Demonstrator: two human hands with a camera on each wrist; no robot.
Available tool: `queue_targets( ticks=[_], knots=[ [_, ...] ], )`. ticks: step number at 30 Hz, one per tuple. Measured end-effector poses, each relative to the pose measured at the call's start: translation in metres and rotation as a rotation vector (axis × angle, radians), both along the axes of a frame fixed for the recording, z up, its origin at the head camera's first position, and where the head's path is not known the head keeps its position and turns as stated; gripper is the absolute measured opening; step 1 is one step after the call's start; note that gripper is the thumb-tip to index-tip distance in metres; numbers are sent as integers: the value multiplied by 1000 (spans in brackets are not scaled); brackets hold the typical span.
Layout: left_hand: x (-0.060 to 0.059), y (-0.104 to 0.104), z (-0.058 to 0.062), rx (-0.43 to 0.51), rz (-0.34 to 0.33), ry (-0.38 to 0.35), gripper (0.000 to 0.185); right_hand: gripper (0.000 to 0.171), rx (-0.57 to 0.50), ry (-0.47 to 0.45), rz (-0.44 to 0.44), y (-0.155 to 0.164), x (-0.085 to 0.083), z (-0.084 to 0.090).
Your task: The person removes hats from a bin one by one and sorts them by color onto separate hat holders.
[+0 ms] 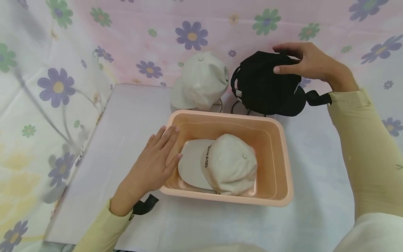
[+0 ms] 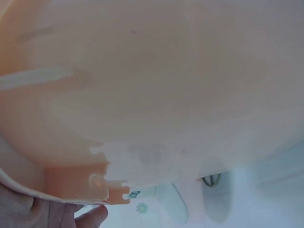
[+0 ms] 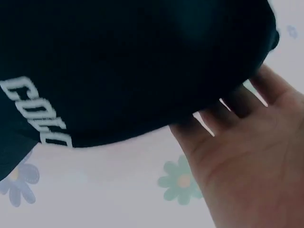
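A peach plastic tub (image 1: 284,164) sits mid-table holding a cream cap (image 1: 231,164), brim pointing left toward the left hand (image 1: 154,162), which rests flat and open-fingered against the tub's left wall. Behind the tub, a black cap (image 1: 267,87) stands at the backdrop beside a second cream cap (image 1: 201,80); the right hand (image 1: 310,63) curls over the black cap's crown, gripping it.

The basin (image 2: 142,85) fills the blurred left wrist view, and the black cap (image 3: 118,61) seems to hide the right fingertips.
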State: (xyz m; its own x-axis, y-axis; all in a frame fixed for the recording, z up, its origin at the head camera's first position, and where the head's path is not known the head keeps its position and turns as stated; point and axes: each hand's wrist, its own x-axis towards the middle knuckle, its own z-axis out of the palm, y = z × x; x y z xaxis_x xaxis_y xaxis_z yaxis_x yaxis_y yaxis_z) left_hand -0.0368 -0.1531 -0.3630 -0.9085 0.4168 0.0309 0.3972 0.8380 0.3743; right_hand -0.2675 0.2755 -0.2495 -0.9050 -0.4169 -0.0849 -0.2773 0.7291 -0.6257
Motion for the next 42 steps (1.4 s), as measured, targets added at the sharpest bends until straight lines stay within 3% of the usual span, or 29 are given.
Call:
queue_targets(
  ticks=[4, 8, 14, 22, 26, 30, 35, 39, 42],
  knots=[
    [0, -1, 0, 2, 5, 10, 67, 61, 2, 21, -13, -10, 2, -1],
    [-1, -1, 0, 7, 4, 18, 67, 60, 56, 37, -2, -14, -2, -4],
    [-2, 0, 0, 8, 2, 22, 68, 67, 114, -13, -2, -11, -12, -10],
    [-1, 1, 1, -1, -14, 24, 69, 76, 106, -53, -43, -6, -16, -18],
    [-3, 1, 5, -43, -59, 52, 69, 74, 71, -6, -60, -3, -10, -16],
    [-8, 2, 16, -47, -153, 79, 67, 69, -1, 55, -78, 2, 5, -8],
    [-19, 10, 46, 133, -245, 62, 54, 56, -92, 145, -179, 12, 29, 2],
    [-38, 28, 67, 396, -314, 92, 35, 51, -155, 175, -290, 26, 49, -3],
    [-59, 48, 77, 598, -317, 44, 24, 48, -206, 150, -381, 37, 61, -19]
  ],
)
